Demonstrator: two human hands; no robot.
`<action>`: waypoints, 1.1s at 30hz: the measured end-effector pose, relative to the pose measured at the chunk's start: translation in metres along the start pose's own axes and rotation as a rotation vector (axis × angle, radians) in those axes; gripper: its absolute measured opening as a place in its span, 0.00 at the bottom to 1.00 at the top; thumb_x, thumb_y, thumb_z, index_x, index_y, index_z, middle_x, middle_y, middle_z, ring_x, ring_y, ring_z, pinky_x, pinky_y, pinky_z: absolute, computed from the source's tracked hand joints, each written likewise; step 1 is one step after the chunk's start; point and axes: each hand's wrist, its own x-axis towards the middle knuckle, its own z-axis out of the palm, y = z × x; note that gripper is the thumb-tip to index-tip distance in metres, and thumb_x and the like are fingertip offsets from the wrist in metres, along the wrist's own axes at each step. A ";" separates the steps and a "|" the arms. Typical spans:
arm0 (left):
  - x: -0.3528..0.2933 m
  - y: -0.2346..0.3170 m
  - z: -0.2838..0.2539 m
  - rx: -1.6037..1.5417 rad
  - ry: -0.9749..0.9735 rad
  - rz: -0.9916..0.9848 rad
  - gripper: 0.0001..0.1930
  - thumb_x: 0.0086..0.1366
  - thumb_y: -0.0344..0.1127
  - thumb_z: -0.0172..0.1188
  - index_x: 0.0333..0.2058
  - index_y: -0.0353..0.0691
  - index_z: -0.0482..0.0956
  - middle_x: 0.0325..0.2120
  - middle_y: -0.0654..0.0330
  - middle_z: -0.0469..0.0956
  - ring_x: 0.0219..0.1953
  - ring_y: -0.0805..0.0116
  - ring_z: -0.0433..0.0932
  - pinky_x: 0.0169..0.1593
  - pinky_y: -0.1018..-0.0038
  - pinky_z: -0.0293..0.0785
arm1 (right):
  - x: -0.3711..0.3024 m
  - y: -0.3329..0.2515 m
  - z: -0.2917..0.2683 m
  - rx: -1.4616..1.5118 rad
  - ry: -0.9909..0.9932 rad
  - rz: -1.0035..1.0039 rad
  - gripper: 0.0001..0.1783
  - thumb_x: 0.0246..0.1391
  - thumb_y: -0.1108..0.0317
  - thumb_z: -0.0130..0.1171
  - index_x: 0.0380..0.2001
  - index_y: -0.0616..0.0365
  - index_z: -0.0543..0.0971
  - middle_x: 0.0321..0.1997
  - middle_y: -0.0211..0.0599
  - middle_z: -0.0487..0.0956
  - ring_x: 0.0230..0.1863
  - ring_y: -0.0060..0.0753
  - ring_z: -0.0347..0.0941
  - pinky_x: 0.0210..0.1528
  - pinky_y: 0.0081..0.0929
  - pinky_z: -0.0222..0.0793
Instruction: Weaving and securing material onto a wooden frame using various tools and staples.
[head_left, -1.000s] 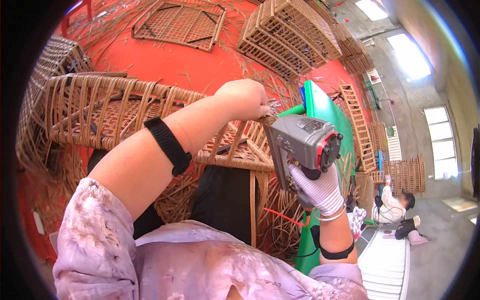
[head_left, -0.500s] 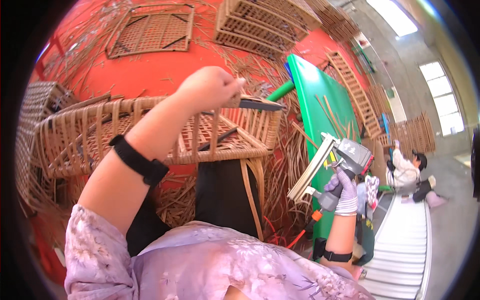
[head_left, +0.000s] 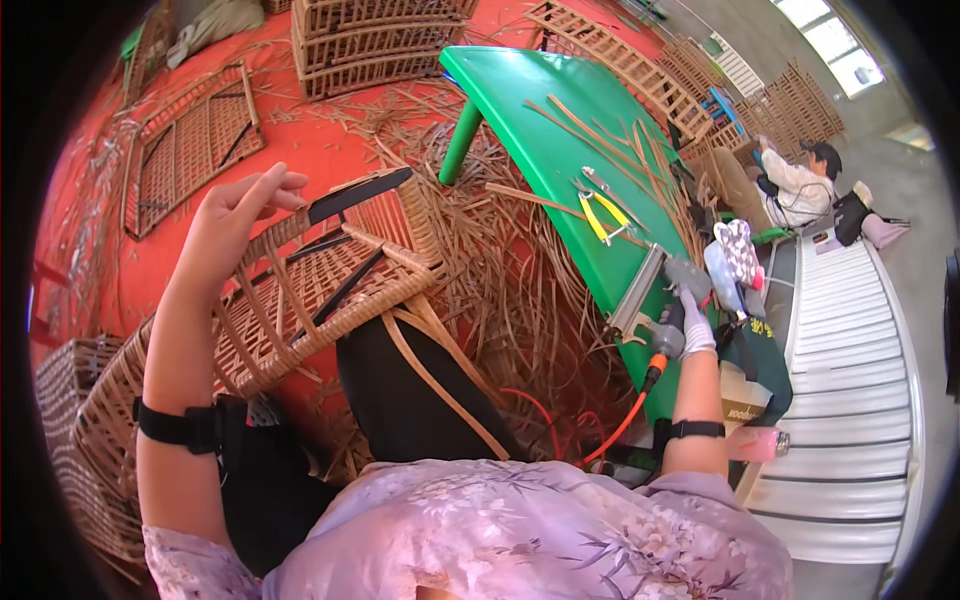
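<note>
Left hand (head_left: 235, 220) hovering loosely open by wicker frame (head_left: 340, 325), which is lying over the thighs (head_left: 400, 400), likely for support; gloved right hand (head_left: 694, 322) gripping nail gun (head_left: 637, 292) at green table (head_left: 520, 130), probably bearing its weight.

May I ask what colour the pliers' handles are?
The pliers' handles are yellow, clearest in the head view.

The basket (head_left: 262, 372) at left looks rough, matt cane; the counter (head_left: 505, 100), right of centre, smooth plastic (glossiest along its upper edge). The nail gun (head_left: 638, 292) shows bare metal beside matt grey; the shirt (head_left: 520, 530) is cloth.
</note>
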 end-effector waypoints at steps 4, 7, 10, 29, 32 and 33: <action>-0.004 -0.004 -0.005 -0.007 0.002 -0.014 0.24 0.71 0.49 0.51 0.31 0.32 0.84 0.46 0.55 0.81 0.52 0.65 0.76 0.61 0.68 0.64 | -0.043 -0.042 0.066 -1.318 0.692 -0.492 0.34 0.46 0.36 0.62 0.35 0.62 0.83 0.31 0.60 0.80 0.41 0.58 0.78 0.47 0.46 0.72; 0.000 0.004 0.001 -0.018 -0.011 0.007 0.24 0.71 0.49 0.52 0.31 0.31 0.83 0.46 0.54 0.80 0.51 0.65 0.76 0.62 0.67 0.64 | -0.056 -0.071 0.085 -1.274 0.700 -0.820 0.38 0.45 0.37 0.63 0.51 0.55 0.77 0.56 0.53 0.74 0.53 0.53 0.73 0.52 0.44 0.70; 0.002 0.007 0.004 -0.005 -0.050 0.016 0.25 0.71 0.49 0.51 0.30 0.30 0.83 0.46 0.54 0.80 0.51 0.64 0.76 0.62 0.67 0.64 | -0.059 -0.083 0.150 -1.407 0.255 -0.925 0.44 0.44 0.32 0.61 0.55 0.55 0.74 0.57 0.53 0.73 0.60 0.50 0.69 0.59 0.42 0.66; -0.002 -0.003 -0.002 0.011 0.017 0.104 0.24 0.69 0.52 0.55 0.28 0.33 0.85 0.36 0.58 0.83 0.41 0.69 0.78 0.50 0.71 0.71 | -0.060 -0.079 0.253 -1.806 0.037 -0.520 0.35 0.40 0.57 0.64 0.52 0.59 0.68 0.55 0.54 0.74 0.56 0.53 0.73 0.59 0.38 0.67; 0.000 -0.005 0.001 -0.009 0.030 0.135 0.24 0.68 0.52 0.56 0.28 0.35 0.86 0.33 0.59 0.83 0.39 0.71 0.78 0.47 0.72 0.71 | -0.039 -0.075 0.231 -1.636 0.111 -0.600 0.35 0.40 0.58 0.66 0.52 0.57 0.68 0.54 0.49 0.74 0.56 0.50 0.73 0.58 0.38 0.68; -0.001 -0.005 0.000 0.023 0.023 0.102 0.24 0.68 0.52 0.56 0.27 0.36 0.86 0.32 0.60 0.83 0.38 0.71 0.78 0.46 0.72 0.72 | -0.041 -0.075 0.232 -1.573 0.161 -0.643 0.34 0.39 0.58 0.66 0.52 0.57 0.69 0.53 0.49 0.74 0.55 0.51 0.72 0.58 0.38 0.68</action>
